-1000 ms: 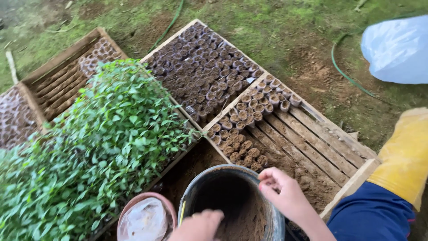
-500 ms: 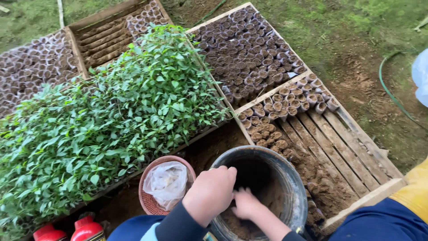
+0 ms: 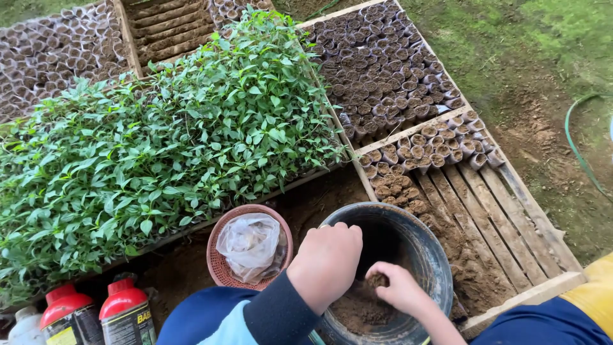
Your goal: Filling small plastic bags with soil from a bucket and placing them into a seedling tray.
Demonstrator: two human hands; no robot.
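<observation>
Bucket: a dark round bucket [image 3: 429, 249] stands on the bare ground at the bottom of the view, just in front of the person, with loose brown soil [image 3: 357, 312] in its bottom.
Right hand: the right hand [image 3: 399, 287] is down inside the bucket, its fingers [image 3: 378, 273] pinched on a small clump of soil.
Left hand: the left hand [image 3: 329, 262] hangs over the near left rim of the bucket, fingers curled into a loose fist; whether anything is inside it cannot be told.
Sleeve: a dark cuff on a blue sleeve [image 3: 255, 313] covers the left forearm.
Basket: a small round reddish basket [image 3: 220, 268] sits just left of the bucket, holding a crumpled clear plastic bag [image 3: 252, 246].
Bottles: two bottles with red caps [image 3: 121, 300] stand at the lower left corner, near the basket.
Seedlings: a dense bed of green leafy seedlings [image 3: 159, 140] fills the left and middle, beyond the basket.
Crate: a slatted wooden crate [image 3: 504, 223] lies just right of the bucket, its far end lined with small soil-filled pots [image 3: 421, 150], its near slats bare.
Far trays: more rows of small dark pots [image 3: 377, 64] fill the frame behind it.
Hose: a green hose [image 3: 578, 153] curves over the grass at the right edge.
</observation>
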